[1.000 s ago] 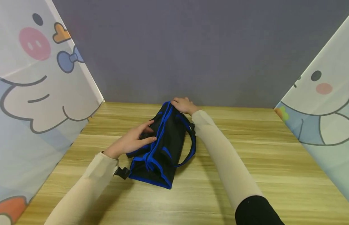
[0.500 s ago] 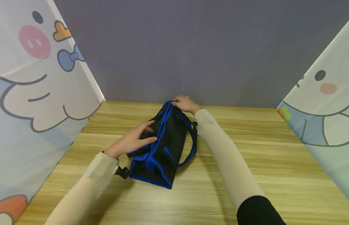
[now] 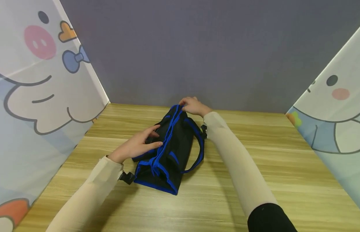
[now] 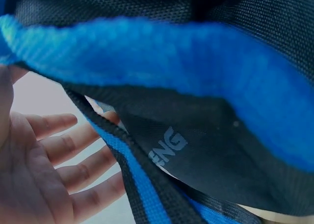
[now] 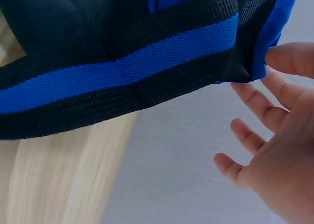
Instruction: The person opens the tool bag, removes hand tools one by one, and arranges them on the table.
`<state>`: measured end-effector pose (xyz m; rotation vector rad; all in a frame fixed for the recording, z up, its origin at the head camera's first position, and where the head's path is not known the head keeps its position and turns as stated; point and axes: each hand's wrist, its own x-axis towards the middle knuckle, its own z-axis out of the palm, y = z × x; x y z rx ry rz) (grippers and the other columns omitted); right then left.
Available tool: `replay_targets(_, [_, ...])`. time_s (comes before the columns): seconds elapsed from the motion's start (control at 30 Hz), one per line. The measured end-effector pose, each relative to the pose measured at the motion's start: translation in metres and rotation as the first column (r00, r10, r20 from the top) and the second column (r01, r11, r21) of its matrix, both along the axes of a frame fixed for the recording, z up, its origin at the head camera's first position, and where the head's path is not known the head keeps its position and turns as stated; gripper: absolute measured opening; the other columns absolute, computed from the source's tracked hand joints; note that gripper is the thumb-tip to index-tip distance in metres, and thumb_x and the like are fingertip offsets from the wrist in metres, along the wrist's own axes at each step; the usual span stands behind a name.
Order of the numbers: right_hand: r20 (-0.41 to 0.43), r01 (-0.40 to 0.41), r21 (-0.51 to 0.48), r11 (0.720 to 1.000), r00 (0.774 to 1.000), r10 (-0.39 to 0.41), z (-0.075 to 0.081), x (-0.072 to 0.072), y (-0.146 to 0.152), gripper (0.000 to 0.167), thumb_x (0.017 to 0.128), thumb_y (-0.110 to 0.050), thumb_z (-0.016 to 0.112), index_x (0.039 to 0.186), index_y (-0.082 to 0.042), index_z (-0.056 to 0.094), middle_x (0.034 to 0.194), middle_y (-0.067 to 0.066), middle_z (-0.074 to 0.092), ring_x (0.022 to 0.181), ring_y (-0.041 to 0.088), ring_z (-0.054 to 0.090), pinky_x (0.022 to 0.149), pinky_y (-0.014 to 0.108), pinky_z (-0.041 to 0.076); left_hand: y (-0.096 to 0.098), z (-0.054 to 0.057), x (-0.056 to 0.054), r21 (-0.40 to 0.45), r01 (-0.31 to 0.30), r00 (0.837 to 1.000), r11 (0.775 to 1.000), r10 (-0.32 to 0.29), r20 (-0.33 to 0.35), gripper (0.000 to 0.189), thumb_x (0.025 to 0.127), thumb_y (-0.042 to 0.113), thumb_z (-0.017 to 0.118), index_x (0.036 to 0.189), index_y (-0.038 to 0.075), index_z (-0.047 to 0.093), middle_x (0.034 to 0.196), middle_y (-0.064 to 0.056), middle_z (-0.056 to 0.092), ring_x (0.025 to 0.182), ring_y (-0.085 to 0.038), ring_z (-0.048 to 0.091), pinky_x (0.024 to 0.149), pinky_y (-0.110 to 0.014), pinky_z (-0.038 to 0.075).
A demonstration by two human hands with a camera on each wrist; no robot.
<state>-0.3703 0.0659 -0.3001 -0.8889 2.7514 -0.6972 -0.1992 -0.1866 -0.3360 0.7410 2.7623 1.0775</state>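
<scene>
A black fabric bag (image 3: 180,148) with blue trim and carrying straps lies folded flat on the wooden table, slanting away from me. At its far end my right hand (image 3: 194,106) pinches the blue-edged corner between thumb and index finger; the other fingers (image 5: 248,136) are spread loosely. My left hand (image 3: 137,143) lies along the bag's left side. Its thumb is at the blue top trim (image 4: 147,52), and the other fingers extend, apart from each other, behind a black and blue strap (image 4: 132,165). Grey lettering shows inside the left wrist view.
The wooden table (image 3: 272,167) runs back to a grey wall panel (image 3: 191,51). Cartoon-printed panels stand at the left (image 3: 20,103) and at the right (image 3: 342,129). A strap handle (image 3: 200,148) loops out from the bag's right side.
My right hand has shifted slightly right and up at the bag's far corner, and the far end has moved a little with it. My left hand stays nearly in place.
</scene>
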Motion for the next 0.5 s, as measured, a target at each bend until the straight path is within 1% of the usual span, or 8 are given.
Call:
replay_targets(0.1, [0.059, -0.012, 0.046, 0.999, 0.998, 0.009, -0.003, -0.002, -0.001, 0.046, 0.098, -0.017, 0.043, 0.14, -0.002, 0.053, 0.146, 0.017, 0.048, 0.137, 0.036, 0.034, 0.118, 0.048, 0.013, -0.001, -0.001, -0.001, 0.002, 0.007, 1.0, 1.0, -0.007, -0.002, 0.073, 0.098, 0.033, 0.063, 0.154, 0.001, 0.028, 0.131, -0.017, 0.06, 0.119, -0.036, 0.057, 0.097, -0.055, 0.046])
replay_targets(0.17, [0.101, -0.02, 0.058, 0.998, 0.995, 0.014, -0.006, -0.004, -0.001, 0.05, 0.099, -0.022, 0.038, 0.144, -0.004, 0.049, 0.151, 0.016, 0.043, 0.143, 0.036, 0.027, 0.12, 0.048, 0.004, -0.001, -0.002, -0.001, 0.004, 0.012, 1.0, 1.0, -0.012, -0.001, 0.073, 0.098, 0.033, 0.063, 0.154, 0.001, 0.028, 0.131, -0.018, 0.06, 0.119, -0.036, 0.057, 0.098, -0.055, 0.046])
replay_targets(0.27, [0.202, 0.008, 0.02, 1.0, 0.979, -0.012, -0.013, -0.006, 0.0, 0.057, 0.098, -0.027, 0.035, 0.152, -0.007, 0.039, 0.16, 0.013, 0.031, 0.15, 0.037, 0.007, 0.12, 0.052, -0.004, -0.001, -0.004, -0.001, 0.007, 0.02, 1.0, 1.0, -0.02, 0.006, 0.073, 0.098, 0.033, 0.063, 0.154, 0.001, 0.028, 0.131, -0.018, 0.06, 0.119, -0.036, 0.056, 0.098, -0.055, 0.045])
replay_targets(0.3, [0.237, 0.025, -0.002, 1.0, 0.971, -0.024, -0.015, -0.007, 0.001, 0.06, 0.097, -0.027, 0.036, 0.154, -0.008, 0.036, 0.161, 0.011, 0.027, 0.151, 0.037, 0.001, 0.12, 0.052, -0.004, -0.001, -0.004, -0.001, 0.007, 0.021, 1.0, 1.0, -0.021, 0.008, 0.073, 0.098, 0.033, 0.063, 0.154, 0.001, 0.028, 0.131, -0.018, 0.06, 0.12, -0.036, 0.056, 0.098, -0.055, 0.045])
replay_targets(0.37, [0.292, 0.051, -0.059, 0.997, 0.956, -0.031, -0.018, -0.009, 0.002, 0.064, 0.094, -0.026, 0.036, 0.156, -0.009, 0.032, 0.163, 0.01, 0.024, 0.151, 0.036, 0.0, 0.12, 0.052, 0.002, -0.001, -0.005, -0.001, 0.009, 0.023, 1.0, 1.0, -0.023, 0.015, 0.073, 0.099, 0.033, 0.062, 0.154, 0.001, 0.028, 0.132, -0.018, 0.059, 0.121, -0.036, 0.055, 0.099, -0.055, 0.045])
replay_targets(0.43, [0.329, 0.066, -0.126, 0.99, 0.944, -0.021, -0.021, -0.011, 0.002, 0.064, 0.092, -0.024, 0.037, 0.155, -0.009, 0.035, 0.162, 0.01, 0.026, 0.151, 0.033, 0.007, 0.12, 0.051, 0.008, -0.002, -0.005, -0.001, 0.007, 0.022, 1.0, 1.0, -0.022, 0.018, 0.073, 0.099, 0.034, 0.062, 0.155, 0.002, 0.027, 0.132, -0.018, 0.059, 0.121, -0.036, 0.055, 0.099, -0.055, 0.045])
replay_targets(0.5, [0.334, 0.059, -0.173, 0.983, 0.942, 0.002, -0.021, -0.012, 0.001, 0.059, 0.096, -0.026, 0.036, 0.152, -0.008, 0.039, 0.16, 0.011, 0.03, 0.149, 0.031, 0.017, 0.119, 0.049, 0.016, -0.002, -0.004, -0.001, 0.005, 0.021, 1.0, 1.0, -0.021, 0.02, 0.074, 0.099, 0.035, 0.062, 0.155, 0.002, 0.027, 0.133, -0.017, 0.059, 0.121, -0.036, 0.055, 0.099, -0.055, 0.045])
